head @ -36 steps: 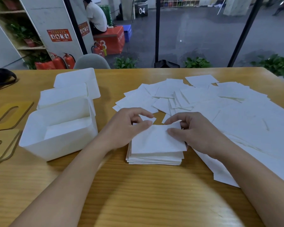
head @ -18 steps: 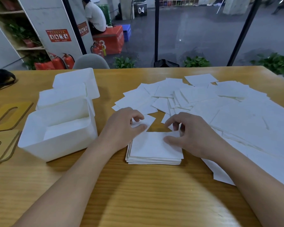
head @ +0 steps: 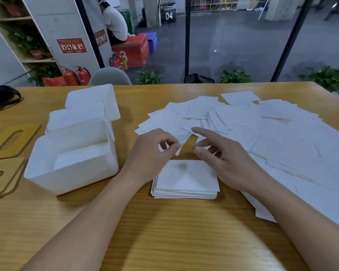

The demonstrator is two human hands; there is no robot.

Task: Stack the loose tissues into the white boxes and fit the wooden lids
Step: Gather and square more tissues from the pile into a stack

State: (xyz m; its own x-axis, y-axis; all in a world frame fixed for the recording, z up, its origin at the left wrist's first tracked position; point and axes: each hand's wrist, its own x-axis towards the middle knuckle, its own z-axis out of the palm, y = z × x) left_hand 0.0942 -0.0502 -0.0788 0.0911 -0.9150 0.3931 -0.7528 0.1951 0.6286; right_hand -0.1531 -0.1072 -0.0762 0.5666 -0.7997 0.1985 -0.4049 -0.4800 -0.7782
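Wooden table (head: 164, 231) carries white boxes (head: 70, 165), wooden lids (head: 6, 153), stacked tissues (head: 186, 180), loose tissues (head: 262, 133)

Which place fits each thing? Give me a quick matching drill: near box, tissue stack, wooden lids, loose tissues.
Things:
1. near box
2. tissue stack
3. wooden lids
4. loose tissues

Places:
A. spread over the table's right side
B. at the table's left edge
C. just under the two hands
D. left of the stack, open, a few tissues inside

Pairs: 1-D, 2-C, 3-B, 4-A
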